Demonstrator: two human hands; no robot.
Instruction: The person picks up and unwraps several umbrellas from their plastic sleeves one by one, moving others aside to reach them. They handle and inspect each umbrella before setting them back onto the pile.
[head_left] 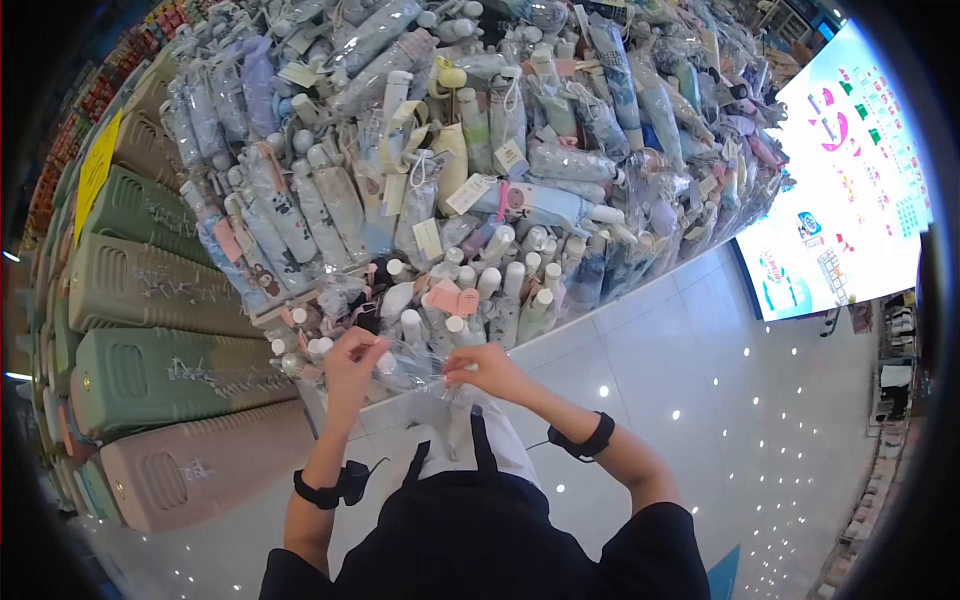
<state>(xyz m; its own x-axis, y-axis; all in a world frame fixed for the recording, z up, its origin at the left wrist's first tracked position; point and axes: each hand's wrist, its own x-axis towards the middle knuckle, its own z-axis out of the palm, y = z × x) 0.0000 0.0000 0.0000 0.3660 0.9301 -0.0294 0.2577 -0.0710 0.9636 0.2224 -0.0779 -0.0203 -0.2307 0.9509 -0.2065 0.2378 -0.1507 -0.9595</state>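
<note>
A big heap of folded umbrellas (430, 180) in clear sleeves fills a display stand in front of me. At its near edge, my left hand (352, 368) is closed in a pinch on clear plastic wrap (412, 378). My right hand (484, 370) pinches the same crinkled wrap a little to the right. The wrap stretches between both hands, over white umbrella caps. Upright umbrellas with white handle ends (456, 326) stand just beyond my fingers, and a pink tag (452, 297) lies among them. What the wrap covers is partly hidden by glare.
Large green and beige plastic bins (165, 375) are stacked along the left side, with a yellow sign (97, 175) above them. A bright lit screen (840, 180) stands at the right. Shelves (885, 440) line the far right, across the tiled floor (690, 400).
</note>
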